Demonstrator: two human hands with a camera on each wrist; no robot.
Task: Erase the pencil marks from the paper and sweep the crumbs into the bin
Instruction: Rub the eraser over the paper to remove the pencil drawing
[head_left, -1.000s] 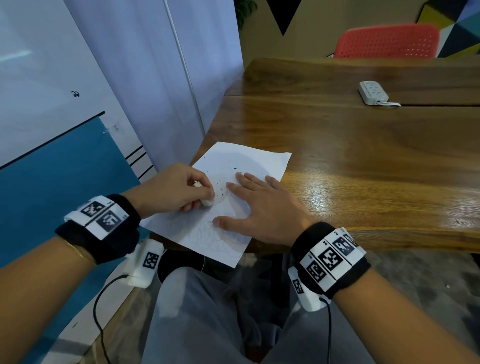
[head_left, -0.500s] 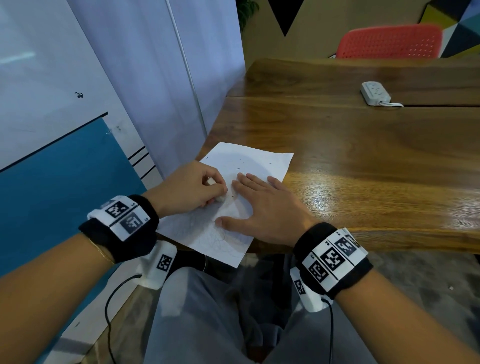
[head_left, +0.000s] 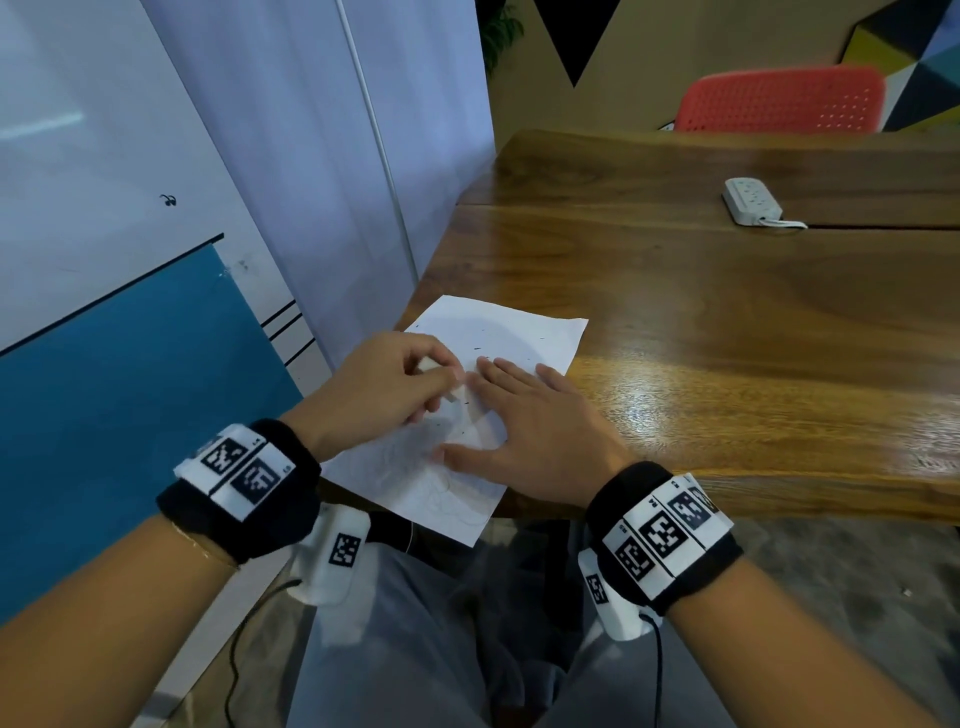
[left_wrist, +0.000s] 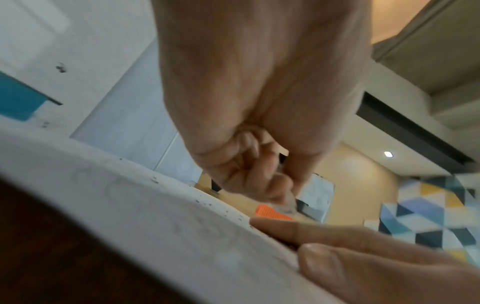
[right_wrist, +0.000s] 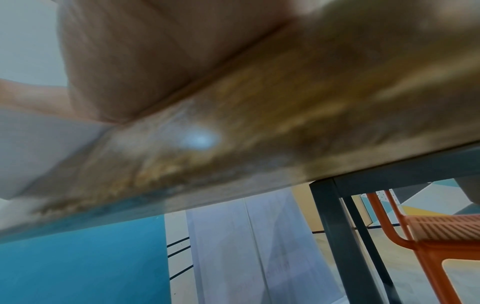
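A white sheet of paper (head_left: 514, 332) with faint pencil lines lies at the near left corner of the wooden table (head_left: 727, 322), its near end hanging past the edge. Dark eraser crumbs (head_left: 475, 345) dot its far half. My left hand (head_left: 395, 384) pinches a small white eraser (head_left: 451, 396) and presses it on the sheet. In the left wrist view the left hand (left_wrist: 262, 181) has its fingers curled round the eraser (left_wrist: 288, 203) above the paper (left_wrist: 155, 216). My right hand (head_left: 530, 426) lies flat on the sheet, fingers spread. No bin is in view.
A white power strip (head_left: 750, 200) lies on the far part of the table. A red chair (head_left: 779, 101) stands behind the table. A white and blue wall panel (head_left: 130, 322) runs close along the left. My legs are under the table's near edge.
My left hand with the eraser has slid right and away across the paper, up beside the right hand's fingertips. The right hand has stayed flat on the sheet.
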